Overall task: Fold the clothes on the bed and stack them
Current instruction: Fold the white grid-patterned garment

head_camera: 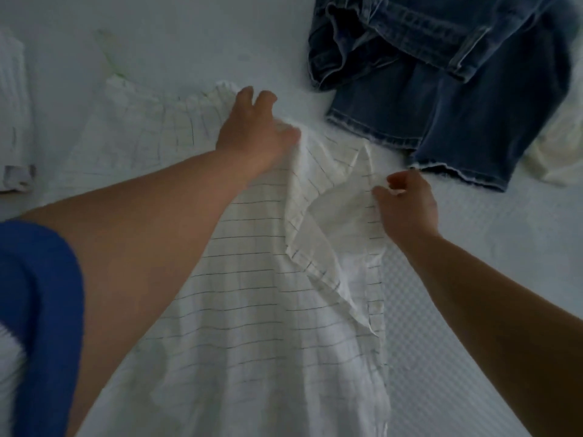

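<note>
A white shirt with thin dark grid lines (252,310) lies spread on the bed in the middle of the view. My left hand (252,130) pinches a raised fold of it near its far end. My right hand (407,203) grips the edge of a loose flap of the same shirt, lifted off the bed to the right. Blue jeans (441,89) lie crumpled at the upper right, apart from the shirt.
The pale bed sheet (504,247) covers the whole surface. White ribbed cloth (12,115) lies at the far left edge. A cream-coloured garment (555,152) peeks out at the right, beside the jeans. My blue sleeve (38,294) fills the lower left.
</note>
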Action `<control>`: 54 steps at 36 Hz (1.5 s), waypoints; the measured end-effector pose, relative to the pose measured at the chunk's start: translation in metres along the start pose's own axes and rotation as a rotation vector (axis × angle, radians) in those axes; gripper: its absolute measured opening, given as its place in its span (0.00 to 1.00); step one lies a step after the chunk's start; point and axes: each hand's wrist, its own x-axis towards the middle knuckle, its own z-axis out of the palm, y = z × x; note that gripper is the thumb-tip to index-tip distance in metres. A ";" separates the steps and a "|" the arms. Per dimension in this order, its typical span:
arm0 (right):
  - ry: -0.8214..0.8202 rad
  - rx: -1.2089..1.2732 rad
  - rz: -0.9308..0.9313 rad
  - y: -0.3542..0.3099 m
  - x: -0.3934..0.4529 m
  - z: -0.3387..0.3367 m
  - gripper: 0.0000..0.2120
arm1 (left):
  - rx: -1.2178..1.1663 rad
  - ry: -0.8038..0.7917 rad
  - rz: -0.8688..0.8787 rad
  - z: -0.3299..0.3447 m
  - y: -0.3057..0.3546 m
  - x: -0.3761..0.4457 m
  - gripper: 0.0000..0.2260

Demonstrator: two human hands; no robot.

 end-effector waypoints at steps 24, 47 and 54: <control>-0.142 0.358 0.046 -0.090 0.077 -0.004 0.09 | 0.379 -0.136 -0.021 0.043 -0.048 -0.035 0.41; -0.009 -0.264 -0.469 0.048 -0.060 0.007 0.25 | 0.395 -0.010 0.265 0.080 -0.076 -0.147 0.33; -0.061 -0.165 0.049 0.088 -0.084 0.001 0.16 | 0.390 -0.145 0.254 0.078 -0.087 -0.128 0.38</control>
